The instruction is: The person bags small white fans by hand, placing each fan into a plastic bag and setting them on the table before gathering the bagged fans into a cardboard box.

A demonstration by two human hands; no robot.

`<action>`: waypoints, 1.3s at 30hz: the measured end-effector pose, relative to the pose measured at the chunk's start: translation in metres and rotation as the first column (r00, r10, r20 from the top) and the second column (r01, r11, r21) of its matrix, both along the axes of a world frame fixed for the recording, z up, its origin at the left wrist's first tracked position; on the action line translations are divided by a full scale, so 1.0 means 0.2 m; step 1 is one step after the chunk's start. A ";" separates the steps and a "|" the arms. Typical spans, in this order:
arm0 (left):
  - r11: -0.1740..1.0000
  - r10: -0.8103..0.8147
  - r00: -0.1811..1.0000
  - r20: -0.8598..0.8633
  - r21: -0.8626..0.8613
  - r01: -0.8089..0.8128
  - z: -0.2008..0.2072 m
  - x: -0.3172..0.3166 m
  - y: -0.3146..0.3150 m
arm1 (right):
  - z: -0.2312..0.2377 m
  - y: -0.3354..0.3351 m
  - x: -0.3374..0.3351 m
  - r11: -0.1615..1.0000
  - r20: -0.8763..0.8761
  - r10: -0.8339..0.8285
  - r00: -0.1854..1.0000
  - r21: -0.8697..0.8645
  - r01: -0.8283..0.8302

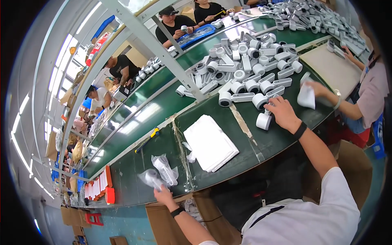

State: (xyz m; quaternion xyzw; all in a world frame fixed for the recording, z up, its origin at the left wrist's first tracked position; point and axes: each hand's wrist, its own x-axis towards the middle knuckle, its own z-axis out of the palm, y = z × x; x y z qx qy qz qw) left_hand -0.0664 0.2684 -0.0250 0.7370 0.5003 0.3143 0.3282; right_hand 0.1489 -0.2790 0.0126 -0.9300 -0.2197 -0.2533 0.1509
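Observation:
My left hand (164, 196) is at the near edge of the green table, its fingers closed on the end of a bagged device (150, 178) in clear plastic. Beside it lies another bagged device (165, 169), whose grey-white handle shows through the film. On the right, my right hand (282, 113) is closed over the handle of a handheld device (263, 121) with a round white head. Its handle is mostly hidden under my fingers. Just behind it lies a similar device (259, 101), at the front of a large pile (241, 61) of loose ones.
A stack of white sheets (210, 143) lies between my hands. A yellow utility knife (148, 140) lies farther left, beyond it orange-and-white boxes (98, 185). A metal frame post (163, 53) rises from the table. At right, a co-worker's hand (317, 89) holds a white bagged item (306, 96).

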 end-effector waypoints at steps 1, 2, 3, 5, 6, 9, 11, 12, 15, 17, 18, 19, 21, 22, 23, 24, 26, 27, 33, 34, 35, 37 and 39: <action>0.999 -0.052 0.997 0.053 0.014 0.052 -0.02 0.05 -0.02 | -0.01 0.00 0.02 0.998 -0.016 0.024 1.000 -0.054 -0.025; 0.994 -0.104 0.989 0.104 0.030 0.101 -0.03 0.08 -0.03 | -0.02 0.00 0.04 0.993 -0.033 0.048 0.998 -0.108 -0.051; 0.992 -0.121 0.992 0.042 -0.015 0.122 -0.01 0.09 -0.03 | -0.04 0.00 0.05 0.993 -0.019 0.054 0.998 -0.108 -0.055; 0.929 0.036 0.992 -0.117 0.369 0.010 0.04 0.13 -0.13 | -0.02 -0.02 0.06 0.987 -0.047 0.073 0.996 -0.140 -0.079; 0.706 0.240 0.951 -0.198 0.708 -0.031 0.07 0.14 -0.19 | 0.01 -0.03 0.05 0.980 -0.073 0.091 0.993 -0.169 -0.102; 0.734 -0.247 0.963 0.109 0.669 0.112 0.23 0.25 -0.44 | 0.07 -0.03 0.01 0.984 0.049 0.181 0.982 -0.018 -0.180; 0.749 -0.610 0.791 0.051 0.364 0.553 0.36 0.31 -0.79 | 0.16 0.00 -0.06 0.981 -0.016 0.184 0.983 0.059 -0.183; 0.561 -0.700 0.713 -0.044 0.584 0.587 0.32 0.35 -0.88 | 0.21 0.04 -0.10 0.975 -0.077 0.188 0.979 0.136 -0.176; 0.447 -0.695 0.622 -0.360 0.462 0.766 0.21 0.47 -1.08 | 0.26 0.13 -0.23 0.910 -0.277 0.292 0.915 0.374 -0.177; 0.470 -0.643 0.628 -0.437 0.422 0.775 0.19 0.52 -1.12 | 0.20 0.14 -0.30 0.747 -0.307 0.451 0.838 0.644 -0.166; 0.499 -0.582 0.627 -0.518 0.382 0.778 0.18 0.53 -1.11 | 0.18 0.15 -0.33 0.678 -0.358 0.520 0.776 0.725 -0.119; 0.496 -0.573 0.632 -0.522 0.393 0.774 0.18 0.53 -1.11 | 0.17 0.15 -0.37 0.676 -0.358 0.520 0.775 0.727 -0.118; 0.505 -0.582 0.641 -0.501 0.394 0.767 0.19 0.53 -1.10 | 0.16 0.16 -0.44 0.562 -0.510 0.615 0.601 0.819 0.121; 0.511 -0.596 0.647 -0.476 0.396 0.763 0.21 0.53 -1.10 | 0.15 0.16 -0.46 0.558 -0.509 0.615 0.603 0.821 0.124; 0.507 -0.596 0.644 -0.480 0.397 0.765 0.22 0.52 -1.10 | 0.13 0.17 -0.47 0.549 -0.489 0.631 0.602 0.830 0.097; 0.530 -0.631 0.642 -0.436 0.362 0.767 0.22 0.52 -1.09 | 0.12 0.18 -0.48 0.541 -0.468 0.648 0.601 0.838 0.071; 0.548 -0.661 0.640 -0.391 0.331 0.768 0.21 0.52 -1.08 | 0.11 0.20 -0.50 0.518 -0.460 0.671 0.582 0.852 0.077; 0.547 -0.667 0.634 -0.392 0.321 0.773 0.21 0.52 -1.07 | 0.11 0.22 -0.50 0.501 -0.455 0.681 0.574 0.861 0.089; 0.504 -0.714 0.583 -0.387 0.293 0.812 0.25 0.49 -1.10 | 0.12 0.27 -0.54 0.481 -0.492 0.691 0.530 0.860 0.171; 0.485 -0.722 0.585 -0.369 0.332 0.809 0.26 0.49 -1.10 | 0.11 0.28 -0.54 0.472 -0.484 0.699 0.526 0.865 0.169; 0.486 -0.722 0.586 -0.368 0.333 0.808 0.25 0.49 -1.09 | 0.11 0.29 -0.55 0.464 -0.477 0.708 0.522 0.870 0.166; 0.512 -0.754 0.617 -0.223 0.387 0.767 0.23 0.48 -1.07 | 0.10 0.29 -0.56 0.468 -0.480 0.707 0.519 0.868 0.165; 0.594 -0.770 0.632 -0.080 0.270 0.758 0.24 0.48 -1.09 | 0.09 0.30 -0.56 0.473 -0.486 0.704 0.518 0.865 0.168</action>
